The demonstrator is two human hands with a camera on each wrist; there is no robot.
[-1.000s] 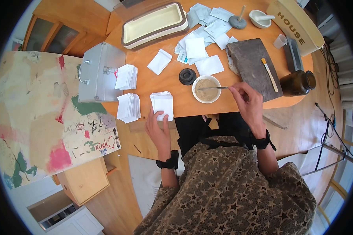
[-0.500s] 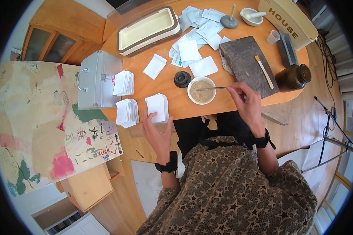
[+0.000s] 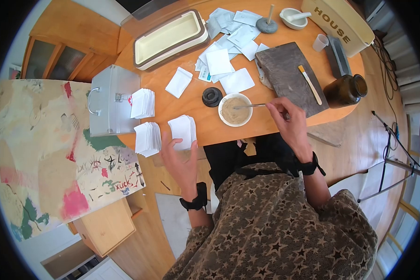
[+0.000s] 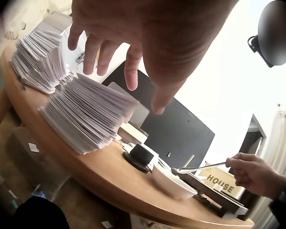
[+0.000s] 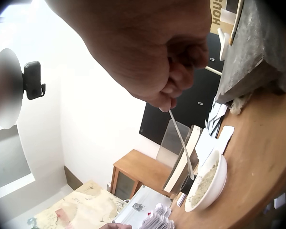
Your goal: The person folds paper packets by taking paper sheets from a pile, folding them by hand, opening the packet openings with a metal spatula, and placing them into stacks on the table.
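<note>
My right hand (image 3: 288, 122) pinches the thin handle of a metal spoon (image 3: 255, 106) between thumb and fingertips. Its tip is over a small white bowl (image 3: 235, 122) of beige powder (image 5: 203, 187). Fingers spread, my left hand (image 3: 181, 164) is by the front edge of a stack of folded white paper packets (image 3: 182, 129). In the left wrist view, the fingers hang above the packets with nothing gripped. Two more packet stacks, one nearer (image 3: 147, 140) and one farther (image 3: 143, 103), stand to the left.
A silver case (image 3: 114, 100) stands left. Behind the bowl lie a black round lid (image 3: 212, 97), loose white packets (image 3: 237, 81) and pale blue sachets (image 3: 242, 35). On the right are a dark stone slab (image 3: 282, 65) with a brush (image 3: 310, 85), and a brown jar (image 3: 345, 92).
My left hand has drawn back from the packet stack, its fingers spreading wider. The right hand keeps the spoon over the bowl. The head view has shifted slightly.
</note>
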